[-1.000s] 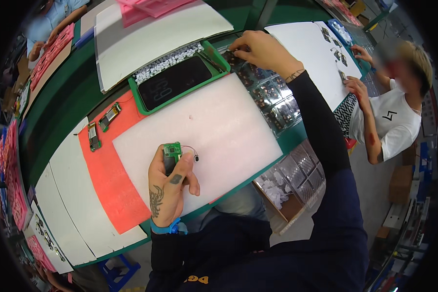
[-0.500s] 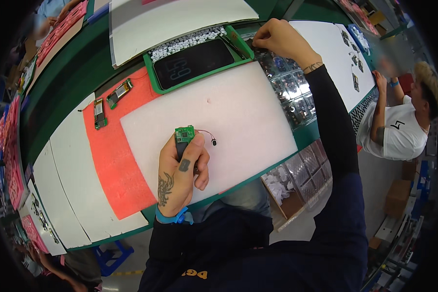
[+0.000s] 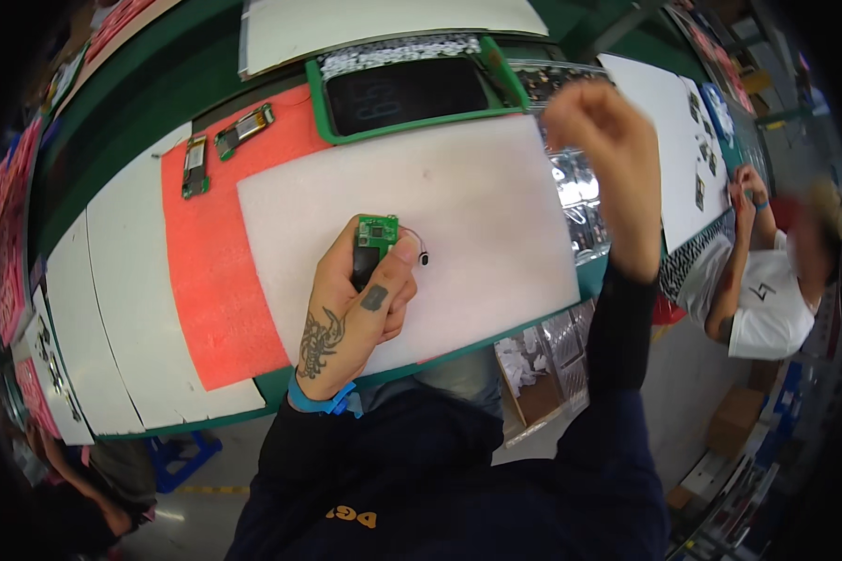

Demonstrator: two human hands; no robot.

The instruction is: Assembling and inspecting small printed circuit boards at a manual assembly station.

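My left hand (image 3: 351, 294) is closed around a small green circuit board (image 3: 378, 229) with a dark flat block below it, held over the white foam sheet (image 3: 486, 201). The thumb presses on the board's right side. Thin wires run from the board to a small black round part (image 3: 424, 258), which dangles beside the thumb. Smeared by motion, my right hand (image 3: 613, 154) is above the clear compartment tray of small parts (image 3: 578, 192). Its fingers are bent, but whether they hold anything cannot be made out.
A green-framed tray (image 3: 323, 117) at the back holds a dark display panel (image 3: 407, 96) and many small white pieces. Two board assemblies (image 3: 195, 168) lie on a red foam strip (image 3: 220, 309) at left. At right, a co-worker (image 3: 767, 290) sits by a white board (image 3: 660, 122) bearing several assemblies.
My right hand has drawn back from the far end of the parts tray, toward me and rightward. The left hand keeps its hold on the circuit board. The view has shifted somewhat.
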